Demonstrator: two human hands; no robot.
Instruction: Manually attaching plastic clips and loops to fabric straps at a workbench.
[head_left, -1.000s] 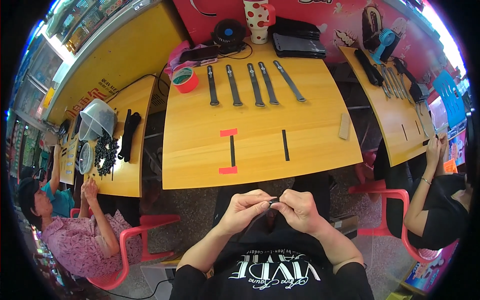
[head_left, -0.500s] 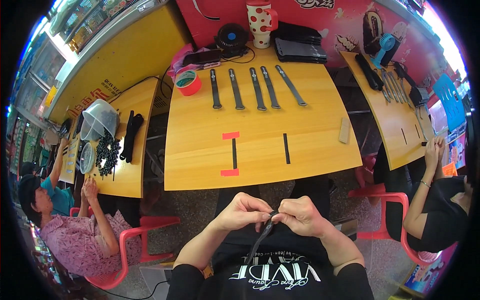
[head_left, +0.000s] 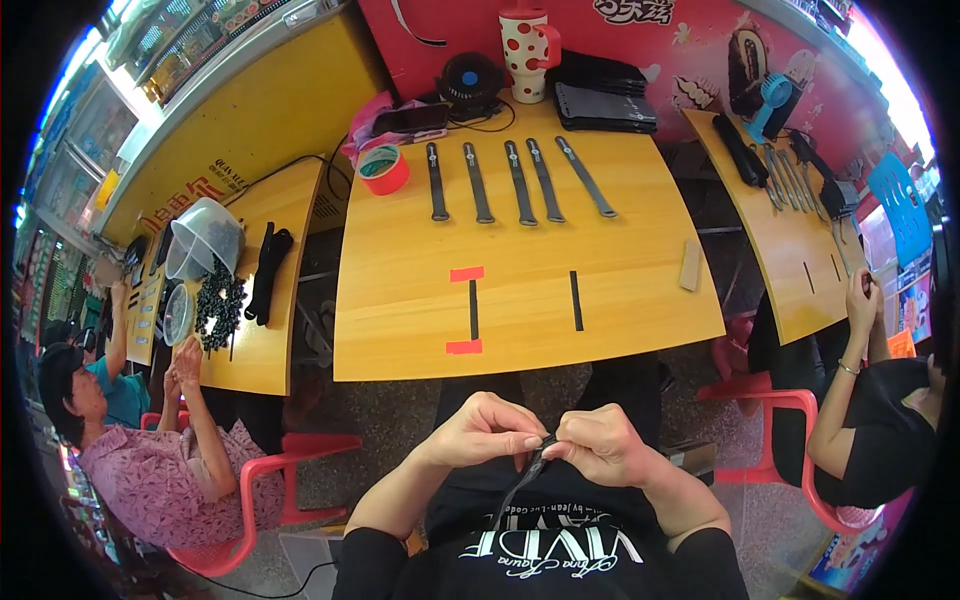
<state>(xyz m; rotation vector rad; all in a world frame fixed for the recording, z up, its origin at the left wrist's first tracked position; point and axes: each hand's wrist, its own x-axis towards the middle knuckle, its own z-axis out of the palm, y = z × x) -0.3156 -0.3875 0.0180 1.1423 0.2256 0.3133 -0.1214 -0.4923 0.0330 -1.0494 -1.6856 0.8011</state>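
Observation:
Over my lap, in front of the table's near edge, my two hands meet at one end of a dark strap (head_left: 520, 484). My left hand (head_left: 490, 432) pinches it between thumb and fingers. Thumb and curled fingers of my right hand (head_left: 606, 443) close on the same end, touching the left fingertips. The strap's loose length hangs down toward my shirt; the gripped end is mostly hidden by fingers. Several dark grey straps (head_left: 518, 182) with small pale marks lie in a row across the far half of the wooden table (head_left: 400, 310).
Red tape pieces (head_left: 466, 274) border a black strip (head_left: 473, 310); another black strip (head_left: 576, 300) lies to its right. A tape roll (head_left: 383, 170), fan (head_left: 470, 84), dotted cup (head_left: 524, 60) and stacked dark pouches (head_left: 604, 105) stand behind. Co-workers sit left (head_left: 190, 470) and right (head_left: 868, 420).
The view has shifted slightly. My hands stay together on the strap end, with the strap's hanging part turned a little. The left co-worker's hands have risen slightly.

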